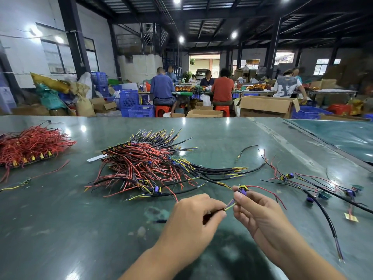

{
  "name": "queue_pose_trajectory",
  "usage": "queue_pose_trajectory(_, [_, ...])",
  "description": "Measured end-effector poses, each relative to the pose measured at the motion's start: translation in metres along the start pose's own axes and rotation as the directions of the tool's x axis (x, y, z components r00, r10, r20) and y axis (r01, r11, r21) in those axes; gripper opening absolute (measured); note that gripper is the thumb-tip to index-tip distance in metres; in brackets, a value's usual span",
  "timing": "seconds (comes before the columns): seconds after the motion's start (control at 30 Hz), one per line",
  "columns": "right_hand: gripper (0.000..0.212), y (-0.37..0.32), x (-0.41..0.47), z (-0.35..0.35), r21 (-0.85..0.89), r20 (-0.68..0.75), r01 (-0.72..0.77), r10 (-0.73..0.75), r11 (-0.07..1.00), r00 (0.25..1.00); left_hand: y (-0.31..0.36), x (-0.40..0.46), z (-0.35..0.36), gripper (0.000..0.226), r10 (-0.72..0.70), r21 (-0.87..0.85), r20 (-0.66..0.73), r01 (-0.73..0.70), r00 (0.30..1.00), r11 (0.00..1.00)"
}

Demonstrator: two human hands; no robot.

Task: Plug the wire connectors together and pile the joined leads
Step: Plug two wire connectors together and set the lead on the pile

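Here both hands pinch: left hand (198, 214) black lead (214, 212), right hand (256, 211) purple-yellow connector (242, 189).

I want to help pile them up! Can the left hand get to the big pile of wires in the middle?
Probably yes. The big pile lies just ahead of the left hand with bare table between, but that hand's grip is busy pinching a black lead.
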State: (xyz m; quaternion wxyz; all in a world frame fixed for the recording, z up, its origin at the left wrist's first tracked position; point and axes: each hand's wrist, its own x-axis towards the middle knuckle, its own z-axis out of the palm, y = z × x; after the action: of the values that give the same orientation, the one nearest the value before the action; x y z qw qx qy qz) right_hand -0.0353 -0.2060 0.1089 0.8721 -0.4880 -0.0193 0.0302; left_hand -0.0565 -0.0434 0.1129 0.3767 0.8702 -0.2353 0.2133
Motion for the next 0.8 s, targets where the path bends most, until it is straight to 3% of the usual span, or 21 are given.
queue_pose_trajectory(0.07, [0.026, -0.001, 0.001, -0.001, 0.01, 0.014, 0.006, -0.007, 1.0, 1.0, 0.003, 0.001, -0.002, 0.018, -0.12, -0.197, 0.122, 0.143, 0.985, 0.97])
queue_pose_trajectory(0.17, [0.027, -0.003, 0.001, -0.004, 0.012, 0.03, 0.01, -0.011, 1.0, 0.999, 0.007, 0.003, -0.009, 0.024, -0.203, -0.498, 0.401, 0.399, 0.893, 0.77])
queue_pose_trajectory(0.23, [0.029, -0.003, 0.002, -0.005, -0.003, 0.042, 0.004, -0.004, 1.0, 0.999, 0.005, 0.003, -0.017, 0.029, -0.136, -0.573, 0.549, 0.49, 0.824, 0.657])
queue_pose_trajectory(0.33, [0.032, -0.002, 0.001, -0.005, -0.033, 0.055, -0.017, 0.018, 0.999, 0.998, 0.001, 0.001, -0.028, 0.033, 0.015, -0.574, 0.708, 0.564, 0.706, 0.593])
queue_pose_trajectory(0.4, [0.034, -0.001, 0.001, -0.005, -0.054, 0.07, -0.05, 0.053, 0.997, 0.996, 0.003, 0.002, -0.026, 0.025, -0.05, -0.571, 0.689, 0.584, 0.723, 0.578])
queue_pose_trajectory(0.5, [0.037, -0.001, -0.002, -0.004, -0.111, 0.122, -0.099, 0.112, 0.989, 0.986, -0.002, 0.006, -0.015, 0.012, -0.298, -0.573, 0.45, 0.529, 0.842, 0.626])
queue_pose_trajectory(0.57, [0.038, 0.001, -0.004, -0.004, -0.188, 0.158, -0.098, 0.129, 0.977, 0.979, -0.005, 0.008, -0.011, 0.013, -0.397, -0.598, 0.319, 0.507, 0.861, 0.62])
queue_pose_trajectory(0.8, [0.055, 0.011, -0.01, 0.002, -0.497, 0.24, -0.001, 0.139, 0.868, 0.961, -0.006, 0.007, 0.002, 0.01, -0.385, -0.574, 0.258, 0.461, 0.886, 0.676])
